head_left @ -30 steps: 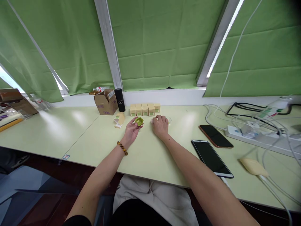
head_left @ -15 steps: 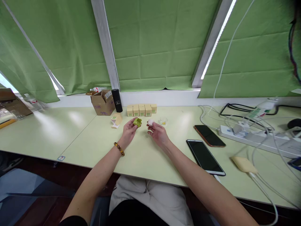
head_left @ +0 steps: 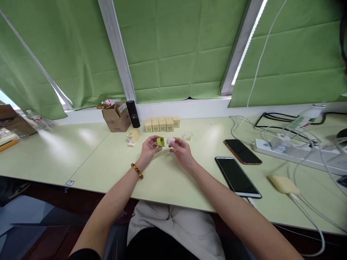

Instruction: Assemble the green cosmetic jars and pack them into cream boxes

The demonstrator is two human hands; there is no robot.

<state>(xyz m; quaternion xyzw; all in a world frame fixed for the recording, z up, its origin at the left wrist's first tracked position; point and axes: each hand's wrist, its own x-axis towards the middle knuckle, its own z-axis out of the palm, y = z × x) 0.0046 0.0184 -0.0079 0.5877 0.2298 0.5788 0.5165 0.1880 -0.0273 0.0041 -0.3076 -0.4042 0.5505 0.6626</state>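
My left hand (head_left: 148, 148) grips a small olive-green case (head_left: 160, 142) between thumb and fingers, its hollow side turned to the right. A small white rounded piece (head_left: 170, 140) is pinched in my right hand (head_left: 182, 151), just right of the case and seemingly a little apart from it. Behind my right hand sits a small clear dish (head_left: 187, 136) with something yellow in it. An opened small carton (head_left: 133, 137) stands on the table beyond my left hand.
Several small beige boxes (head_left: 162, 124) form a row at the back, beside a black cylinder (head_left: 133, 114) and an open cardboard box (head_left: 117, 117). On the right lie two phones (head_left: 238, 177), a yellow charger (head_left: 284, 185), a power strip (head_left: 298, 155) and tangled cables.
The green case has turned so that its hollow side faces right. My right hand has brought the white piece slightly left, closer to it. The view has shifted a little.
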